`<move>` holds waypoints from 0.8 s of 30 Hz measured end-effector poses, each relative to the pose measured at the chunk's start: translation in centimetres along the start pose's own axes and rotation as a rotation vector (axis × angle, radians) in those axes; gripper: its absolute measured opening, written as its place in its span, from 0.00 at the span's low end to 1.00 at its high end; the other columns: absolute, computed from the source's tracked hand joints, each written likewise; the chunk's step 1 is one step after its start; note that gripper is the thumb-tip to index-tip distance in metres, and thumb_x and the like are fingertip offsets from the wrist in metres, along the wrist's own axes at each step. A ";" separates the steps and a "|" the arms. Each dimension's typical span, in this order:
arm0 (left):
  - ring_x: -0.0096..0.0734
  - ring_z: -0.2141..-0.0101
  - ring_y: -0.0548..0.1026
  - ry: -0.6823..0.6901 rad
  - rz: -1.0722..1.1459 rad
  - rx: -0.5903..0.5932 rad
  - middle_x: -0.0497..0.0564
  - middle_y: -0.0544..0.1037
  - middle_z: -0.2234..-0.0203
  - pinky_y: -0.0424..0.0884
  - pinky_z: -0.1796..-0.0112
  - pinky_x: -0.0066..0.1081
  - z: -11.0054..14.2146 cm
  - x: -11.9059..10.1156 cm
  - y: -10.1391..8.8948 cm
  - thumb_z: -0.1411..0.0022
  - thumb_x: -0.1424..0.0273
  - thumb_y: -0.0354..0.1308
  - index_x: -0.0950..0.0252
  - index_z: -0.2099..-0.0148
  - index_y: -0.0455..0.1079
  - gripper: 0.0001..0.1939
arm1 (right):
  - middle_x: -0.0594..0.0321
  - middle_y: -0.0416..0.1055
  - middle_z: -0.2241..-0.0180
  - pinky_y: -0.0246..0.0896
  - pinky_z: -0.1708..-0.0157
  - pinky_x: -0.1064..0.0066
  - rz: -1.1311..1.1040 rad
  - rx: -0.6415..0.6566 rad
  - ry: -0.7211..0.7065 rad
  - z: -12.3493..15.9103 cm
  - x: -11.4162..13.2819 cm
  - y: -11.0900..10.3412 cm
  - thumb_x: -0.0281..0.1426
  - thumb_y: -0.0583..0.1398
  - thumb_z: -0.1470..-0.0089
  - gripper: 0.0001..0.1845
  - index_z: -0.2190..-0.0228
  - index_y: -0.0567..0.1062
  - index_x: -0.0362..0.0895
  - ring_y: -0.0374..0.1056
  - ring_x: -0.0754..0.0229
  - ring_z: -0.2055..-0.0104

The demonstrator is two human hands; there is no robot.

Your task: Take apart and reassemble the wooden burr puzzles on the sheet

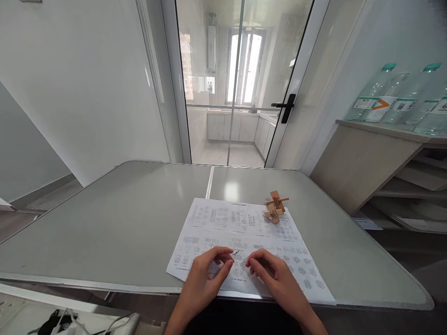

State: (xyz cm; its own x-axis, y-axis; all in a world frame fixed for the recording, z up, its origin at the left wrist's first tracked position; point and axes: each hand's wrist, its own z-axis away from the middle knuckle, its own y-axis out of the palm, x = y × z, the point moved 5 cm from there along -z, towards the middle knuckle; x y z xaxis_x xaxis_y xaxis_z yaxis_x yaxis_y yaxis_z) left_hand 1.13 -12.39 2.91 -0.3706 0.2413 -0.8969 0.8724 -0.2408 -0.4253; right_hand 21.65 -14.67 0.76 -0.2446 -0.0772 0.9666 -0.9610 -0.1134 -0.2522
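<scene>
My left hand (pixel 206 272) is above the paper sheet (pixel 279 242), its fingers curved in towards the thumb. A small dark grey piece (pixel 236 252) shows at the tip of its index finger; its kind is too small to make out. Across a short gap, my right hand (pixel 274 270) faces it with loosely bent fingers and nothing visible between them. Printed rows of small line drawings cover the sheet, which lies flat under both hands. At its far right corner stand two wooden piece assemblies, one of crossed sticks (pixel 277 200) and a smaller one (pixel 274 214) with a dark mark.
The grey table (pixel 111 223) has a seam across it and reaches to a glass door (pixel 240 83) with a black handle. On the right, several plastic bottles (pixel 398 95) stand on a wooden shelf unit (pixel 370 153). Cables (pixel 75 321) lie on a white surface at the lower left.
</scene>
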 end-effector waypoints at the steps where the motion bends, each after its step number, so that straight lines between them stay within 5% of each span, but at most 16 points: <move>1: 0.39 0.56 0.81 -0.002 0.001 0.001 0.51 0.84 0.56 0.77 0.50 0.37 0.0 0.0 0.0 0.28 0.56 0.59 0.57 0.47 0.77 0.15 | 0.59 0.78 0.64 0.68 0.57 0.66 0.000 -0.001 -0.001 0.0 0.0 0.0 0.51 0.58 0.32 0.22 0.63 0.79 0.46 0.73 0.54 0.61; 24: 0.37 0.55 0.81 -0.014 -0.001 0.009 0.49 0.84 0.55 0.76 0.50 0.35 0.0 0.2 0.1 0.28 0.57 0.59 0.56 0.46 0.77 0.14 | 0.60 0.77 0.63 0.66 0.55 0.66 -0.024 0.008 0.007 0.0 0.0 0.0 0.50 0.58 0.32 0.21 0.63 0.78 0.46 0.72 0.55 0.61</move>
State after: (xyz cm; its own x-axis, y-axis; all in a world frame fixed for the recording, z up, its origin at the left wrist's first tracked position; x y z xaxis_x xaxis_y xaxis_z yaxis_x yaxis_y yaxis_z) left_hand 1.09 -12.35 2.68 -0.3757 0.2281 -0.8982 0.8694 -0.2490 -0.4269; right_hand 21.68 -14.67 0.80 -0.2223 -0.0676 0.9726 -0.9655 -0.1233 -0.2292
